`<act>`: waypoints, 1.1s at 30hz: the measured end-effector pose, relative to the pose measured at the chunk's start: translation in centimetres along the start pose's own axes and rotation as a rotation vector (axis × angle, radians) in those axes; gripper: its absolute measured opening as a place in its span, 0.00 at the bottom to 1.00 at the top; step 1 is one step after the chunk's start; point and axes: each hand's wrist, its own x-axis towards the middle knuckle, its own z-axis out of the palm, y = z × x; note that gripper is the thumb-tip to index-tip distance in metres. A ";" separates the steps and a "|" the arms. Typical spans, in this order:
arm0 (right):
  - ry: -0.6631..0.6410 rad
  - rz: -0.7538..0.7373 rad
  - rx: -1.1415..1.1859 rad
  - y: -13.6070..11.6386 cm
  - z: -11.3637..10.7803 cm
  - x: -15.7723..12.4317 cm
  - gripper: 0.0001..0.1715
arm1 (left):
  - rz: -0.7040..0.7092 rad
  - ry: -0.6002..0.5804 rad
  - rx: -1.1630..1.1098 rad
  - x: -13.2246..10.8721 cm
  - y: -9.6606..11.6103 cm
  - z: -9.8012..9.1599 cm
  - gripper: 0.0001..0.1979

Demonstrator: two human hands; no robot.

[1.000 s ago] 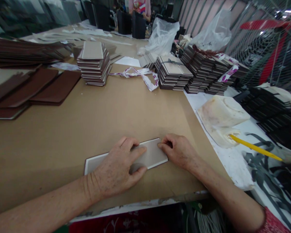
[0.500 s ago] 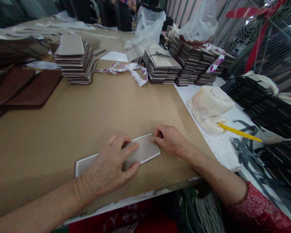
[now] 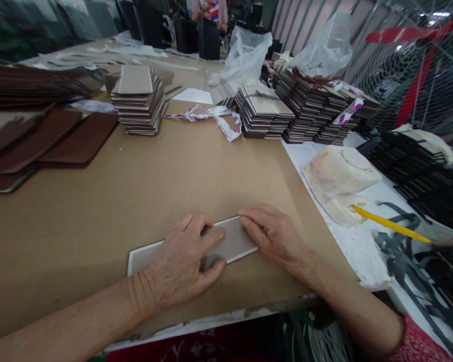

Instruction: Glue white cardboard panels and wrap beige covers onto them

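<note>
A long, flat light-grey panel [image 3: 232, 238] with a pale border and thin dark edge lies at a slant on the brown table near its front edge. My left hand [image 3: 184, 254] lies across the panel's middle, thumb at the near edge, forefinger on top, other fingers bent at the far edge. My right hand [image 3: 270, 234] is closed at the panel's right end, its fingertips together on the far right corner. The panel's underside and the part under my left hand are hidden.
Brown flat panels [image 3: 79, 141] lie at the left, beside a stack of grey-topped panels [image 3: 136, 80]. Tied stacks [image 3: 266, 108] stand at the back right. A cut white plastic jug [image 3: 340, 176] with a yellow stick [image 3: 392, 223] sits at the right, near a red-bladed fan [image 3: 415, 80].
My right hand has gone from a thumb-and-finger touch on the panel's right end to fingers laid together over that end. The view has shifted, while my left hand keeps its place on the panel.
</note>
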 end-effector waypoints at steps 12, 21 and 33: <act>-0.385 -0.195 -0.315 -0.7 0.6 -2.6 0.42 | 0.143 -0.187 0.276 -4.5 -2.2 -1.1 0.47; -0.247 -0.087 -0.384 3.5 -1.4 -4.3 0.38 | -0.157 -0.142 0.424 -13.5 -4.9 -4.5 0.50; -0.406 -0.161 -0.256 1.6 -0.5 -2.9 0.44 | -0.286 -0.169 0.297 -13.9 -4.9 -5.5 0.38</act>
